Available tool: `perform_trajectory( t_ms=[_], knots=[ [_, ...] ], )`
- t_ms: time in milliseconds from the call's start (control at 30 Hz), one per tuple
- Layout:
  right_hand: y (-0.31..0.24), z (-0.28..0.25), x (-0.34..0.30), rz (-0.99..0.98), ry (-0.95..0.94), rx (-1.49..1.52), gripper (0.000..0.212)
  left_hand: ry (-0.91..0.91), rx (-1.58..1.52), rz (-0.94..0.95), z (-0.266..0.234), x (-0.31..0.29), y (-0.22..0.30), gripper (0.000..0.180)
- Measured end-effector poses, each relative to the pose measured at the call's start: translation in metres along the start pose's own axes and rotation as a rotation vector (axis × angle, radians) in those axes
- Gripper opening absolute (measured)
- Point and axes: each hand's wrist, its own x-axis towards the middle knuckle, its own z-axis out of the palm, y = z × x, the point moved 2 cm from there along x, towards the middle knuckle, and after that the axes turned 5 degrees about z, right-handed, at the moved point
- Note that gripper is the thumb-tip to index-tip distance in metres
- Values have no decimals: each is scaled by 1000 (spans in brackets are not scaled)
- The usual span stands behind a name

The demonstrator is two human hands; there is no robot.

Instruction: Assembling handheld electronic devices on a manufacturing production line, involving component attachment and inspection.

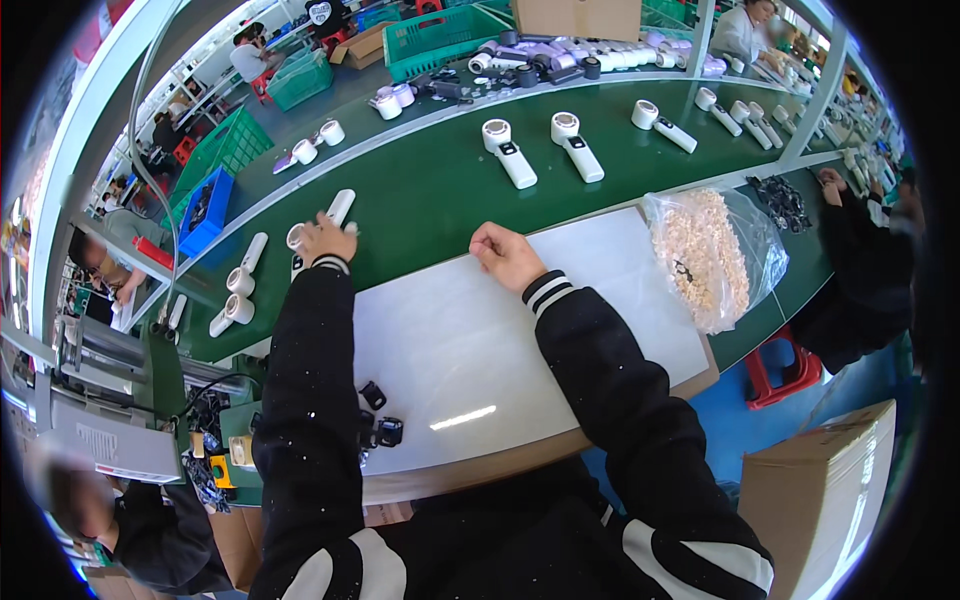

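Note:
My left hand [328, 240] reaches over a white handheld fan [342, 206] on the green belt. Its fingers are apart and lie on or just above the fan; the hand hides the fan's middle. A round white fan head [296, 236] shows beside the fingers. Nearer me, my right hand [508, 256] rests at the far edge of a pale work board [480, 350], fingers curled in, with nothing visible in them. Two more white fans [513, 155] [577, 147] lie on the belt beyond it. Small black parts [385, 430] sit by my left forearm.
A clear bag of small peach-coloured parts [700, 260] lies on the board's right side. More fans [240, 282] line the belt at left. Behind stand a blue bin [207, 212] and a green crate [440, 42]. A cardboard box [815, 500] and co-workers are nearby.

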Motion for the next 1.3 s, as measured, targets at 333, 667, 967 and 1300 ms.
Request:
perform_trajectory(
  t_ms=[333, 667, 967, 1300],
  knots=[
    [6, -5, -4, -7, 7, 55, 7, -44, -192, 152, 19, -16, -1, 48],
    [-25, -8, -16, -260, 304, -27, 10, -357, -555, 699, -90, -78, 6, 47],
    [-47, 44, -44, -283, -190, -109, 8, -545, -649, 1059, -109, -166, 19, 52],
    [-51, 76, -72, -385, -385, -309, 6, -646, -345, 617, -140, -228, -56, 26]
  ],
)
